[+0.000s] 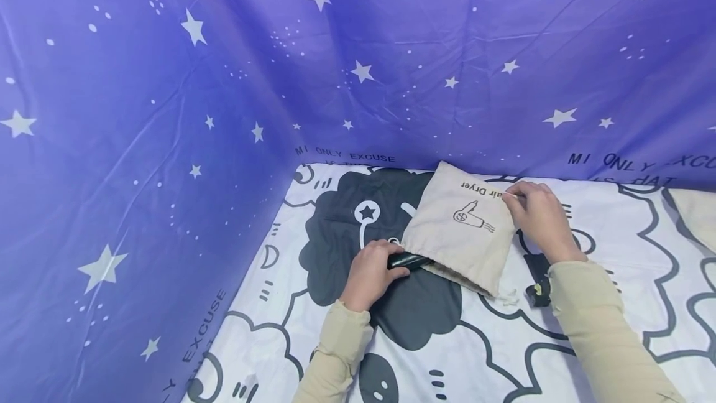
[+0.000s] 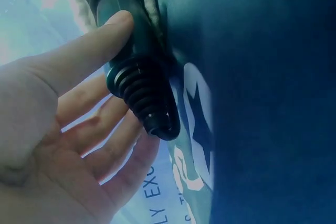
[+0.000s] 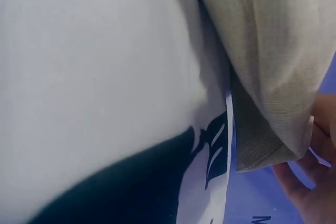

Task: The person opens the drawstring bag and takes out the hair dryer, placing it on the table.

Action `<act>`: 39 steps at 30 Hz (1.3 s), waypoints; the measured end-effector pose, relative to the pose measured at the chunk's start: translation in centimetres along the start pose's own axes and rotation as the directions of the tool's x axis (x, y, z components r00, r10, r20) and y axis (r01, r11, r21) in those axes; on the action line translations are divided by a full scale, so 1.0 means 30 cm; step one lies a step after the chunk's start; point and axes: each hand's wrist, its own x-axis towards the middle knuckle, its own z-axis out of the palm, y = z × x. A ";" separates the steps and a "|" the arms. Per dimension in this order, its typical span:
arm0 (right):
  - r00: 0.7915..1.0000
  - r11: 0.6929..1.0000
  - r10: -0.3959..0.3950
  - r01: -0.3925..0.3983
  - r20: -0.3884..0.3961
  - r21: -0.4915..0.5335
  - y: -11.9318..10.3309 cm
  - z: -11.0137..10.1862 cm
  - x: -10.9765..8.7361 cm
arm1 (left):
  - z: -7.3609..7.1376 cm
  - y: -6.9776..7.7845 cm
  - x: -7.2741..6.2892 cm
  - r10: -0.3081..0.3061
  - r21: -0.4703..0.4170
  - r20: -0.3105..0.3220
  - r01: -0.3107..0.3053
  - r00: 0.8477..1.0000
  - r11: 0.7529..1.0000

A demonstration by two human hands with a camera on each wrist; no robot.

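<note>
A cream drawstring bag (image 1: pixel 455 235), printed with "Hair Dryer" and a dryer drawing, lies with its mouth facing the person. Out of that mouth sticks the glossy dark handle of a hair dryer (image 1: pixel 408 260); the rest of it is hidden inside the bag. My left hand (image 1: pixel 371 272) grips this handle, thumb on top and fingers beneath. In the left wrist view, the ribbed cord sleeve (image 2: pixel 142 93) shows at the handle's end. My right hand (image 1: pixel 539 216) pinches the bag's far right edge, beside the lettering. From the right wrist, a bag corner (image 3: pixel 273 140) shows at the fingers.
The surface wears a white cloth (image 1: pixel 257 328) with black cartoon sheep. Purple star-printed curtains (image 1: pixel 358 98) rise at the back and left. Another cream cloth piece (image 1: pixel 696 213) lies at the right edge. A small black device (image 1: pixel 538 294) is beside the right sleeve.
</note>
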 end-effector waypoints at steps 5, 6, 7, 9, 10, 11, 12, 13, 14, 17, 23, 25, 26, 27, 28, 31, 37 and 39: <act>0.999 1.000 0.015 -0.015 -0.045 -0.002 -0.003 -0.012 -0.003 | -0.014 -0.013 -0.003 0.019 0.004 0.007 -0.019 1.000 1.000; 0.999 1.000 0.019 -0.019 -0.048 -0.003 -0.003 -0.016 -0.003 | -0.017 -0.015 -0.002 0.023 0.006 0.007 -0.023 1.000 1.000; 0.999 1.000 0.022 -0.022 -0.049 -0.002 -0.002 -0.020 -0.003 | -0.018 -0.018 -0.002 0.025 0.003 0.011 -0.025 1.000 1.000; 0.998 1.000 0.031 -0.031 -0.051 -0.001 0.001 -0.027 -0.003 | -0.024 -0.024 -0.002 0.024 -0.014 0.019 -0.024 1.000 1.000; 0.998 0.999 0.034 -0.034 -0.053 -0.003 0.002 -0.030 -0.003 | -0.027 -0.028 -0.003 0.023 -0.024 0.024 -0.022 0.999 0.999; 0.998 0.999 0.038 -0.038 -0.055 -0.003 0.003 -0.033 -0.003 | -0.031 -0.032 -0.004 0.022 -0.036 0.027 -0.021 0.999 0.999; 0.998 0.999 0.041 -0.041 -0.058 -0.006 0.004 -0.036 -0.002 | -0.034 -0.036 -0.004 0.021 -0.045 0.033 -0.020 0.999 0.999; 0.997 0.999 0.044 -0.044 -0.062 -0.006 0.006 -0.038 -0.003 | -0.037 -0.040 -0.005 0.018 -0.057 0.038 -0.016 0.999 0.998; 0.997 0.999 0.045 -0.046 -0.067 -0.006 0.007 -0.039 -0.003 | -0.041 -0.043 -0.005 0.014 -0.067 0.042 -0.011 0.999 0.998; 0.997 0.999 0.040 -0.040 -0.069 -0.002 0.013 -0.038 -0.002 | -0.050 -0.050 -0.009 0.000 -0.075 0.057 0.004 0.998 0.997; 1.000 0.999 0.014 -0.014 -0.003 0.037 0.014 -0.026 -0.002 | -0.055 -0.033 -0.010 -0.006 -0.052 0.084 0.010 0.996 0.999; 1.000 0.999 0.017 -0.018 0.022 0.048 0.012 -0.021 -0.004 | -0.049 -0.020 -0.007 0.006 -0.047 0.091 -0.001 0.996 0.999; 0.999 0.999 0.021 -0.022 0.037 0.047 0.010 -0.019 -0.004 | -0.044 -0.013 -0.004 0.014 -0.044 0.092 -0.010 0.996 0.999; 0.998 0.999 0.023 -0.025 0.051 0.043 0.009 -0.016 -0.004 | -0.038 -0.006 -0.002 0.025 -0.041 0.090 -0.022 0.996 0.999; 0.998 0.999 0.025 -0.027 0.063 0.037 0.008 -0.014 -0.004 | -0.031 0.001 0.001 0.039 -0.034 0.084 -0.036 0.996 0.999; 0.996 1.000 0.018 -0.020 0.083 0.022 0.005 -0.004 -0.005 | -0.012 0.018 0.005 0.068 -0.012 0.053 -0.067 0.996 0.998; 0.999 1.000 0.003 -0.004 0.033 0.019 0.003 0.005 -0.006 | 0.003 0.018 0.007 0.045 -0.047 0.007 -0.045 0.999 0.998; 1.000 1.000 0.010 -0.010 0.009 0.022 0.002 0.004 -0.005 | 0.001 0.012 0.006 0.039 -0.064 0.007 -0.038 0.999 0.997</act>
